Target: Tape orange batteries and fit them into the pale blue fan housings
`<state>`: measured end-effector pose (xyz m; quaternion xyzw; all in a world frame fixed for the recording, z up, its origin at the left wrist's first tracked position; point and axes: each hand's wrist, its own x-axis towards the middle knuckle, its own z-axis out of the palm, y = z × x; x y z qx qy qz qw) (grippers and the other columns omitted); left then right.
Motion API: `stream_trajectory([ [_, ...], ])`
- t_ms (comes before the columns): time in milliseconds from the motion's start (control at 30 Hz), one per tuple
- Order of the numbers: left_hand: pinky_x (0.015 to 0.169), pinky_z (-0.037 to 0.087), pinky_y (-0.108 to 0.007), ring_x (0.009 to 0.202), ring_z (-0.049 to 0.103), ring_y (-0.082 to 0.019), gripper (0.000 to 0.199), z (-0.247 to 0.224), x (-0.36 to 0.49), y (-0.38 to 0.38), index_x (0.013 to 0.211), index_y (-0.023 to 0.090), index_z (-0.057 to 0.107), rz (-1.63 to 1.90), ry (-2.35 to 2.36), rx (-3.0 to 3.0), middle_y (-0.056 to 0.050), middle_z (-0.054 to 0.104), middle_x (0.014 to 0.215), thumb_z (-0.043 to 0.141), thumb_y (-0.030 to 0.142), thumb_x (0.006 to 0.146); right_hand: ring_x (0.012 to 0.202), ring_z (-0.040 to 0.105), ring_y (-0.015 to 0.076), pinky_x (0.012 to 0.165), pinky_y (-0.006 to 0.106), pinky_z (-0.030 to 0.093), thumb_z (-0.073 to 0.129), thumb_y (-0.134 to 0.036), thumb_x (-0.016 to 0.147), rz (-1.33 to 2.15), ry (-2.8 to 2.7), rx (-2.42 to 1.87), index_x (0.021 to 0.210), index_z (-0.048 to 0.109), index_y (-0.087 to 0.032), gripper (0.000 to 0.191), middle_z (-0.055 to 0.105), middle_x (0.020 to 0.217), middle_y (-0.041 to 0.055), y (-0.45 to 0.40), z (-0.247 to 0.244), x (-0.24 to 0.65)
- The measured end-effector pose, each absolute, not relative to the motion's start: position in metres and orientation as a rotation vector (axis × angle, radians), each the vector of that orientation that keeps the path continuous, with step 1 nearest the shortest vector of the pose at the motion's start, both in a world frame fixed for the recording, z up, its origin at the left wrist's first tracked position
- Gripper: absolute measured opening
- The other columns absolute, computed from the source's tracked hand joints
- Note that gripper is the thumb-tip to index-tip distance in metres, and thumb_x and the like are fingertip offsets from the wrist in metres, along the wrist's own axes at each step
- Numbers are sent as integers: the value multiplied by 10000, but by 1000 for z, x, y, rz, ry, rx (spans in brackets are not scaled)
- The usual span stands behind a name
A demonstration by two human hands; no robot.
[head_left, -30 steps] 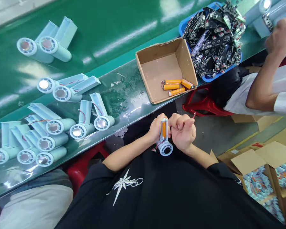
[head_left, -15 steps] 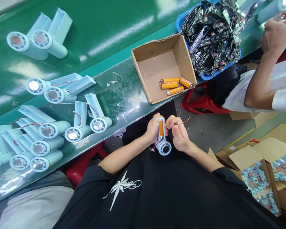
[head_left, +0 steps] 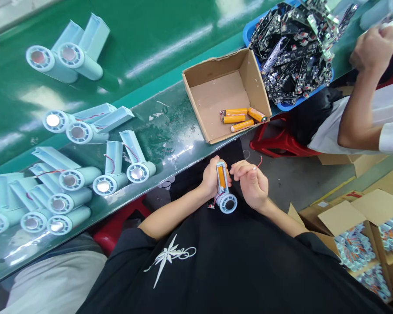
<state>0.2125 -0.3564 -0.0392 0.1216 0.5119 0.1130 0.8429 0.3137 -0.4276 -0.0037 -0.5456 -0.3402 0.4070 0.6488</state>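
Just off the surface's (head_left: 170, 131) near edge, a pale-blue housing (head_left: 227, 203) with an orange cell (head_left: 222, 175) is gripped by the left hand (head_left: 210, 179). A red wire (head_left: 260, 161) seems pinched by the right hand (head_left: 253, 185) – wire handling, apparently, where a light touch is called for. The wire's hidden end cannot be traced.

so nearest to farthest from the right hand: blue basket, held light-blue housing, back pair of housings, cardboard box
1. Held light-blue housing, in the left hand
2. Cardboard box, ahead, slightly left
3. Blue basket, ahead and right
4. Back pair of housings, far left
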Motion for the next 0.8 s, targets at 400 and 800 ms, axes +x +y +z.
stream_trajectory([
  [400, 354, 384, -244, 354, 516, -153, 383, -53, 214, -369, 701, 224, 542, 258, 1058, 305, 24, 501, 447, 464, 540, 904, 572, 391, 171, 580, 345, 378, 564, -459, 1057, 1070, -535, -1134, 662, 511, -223, 463, 389, 590, -11, -425, 16, 297],
  [800, 380, 423, -247, 337, 501, -155, 336, -49, 226, -372, 689, 204, 575, 136, 1065, 279, -5, 526, 421, 501, 463, 890, 618, 409, 178, 610, 348, 365, 537, -417, 1086, 1041, -670, -1278, 694, 540, -223, 437, 395, 630, -6, -438, 29, 303],
])
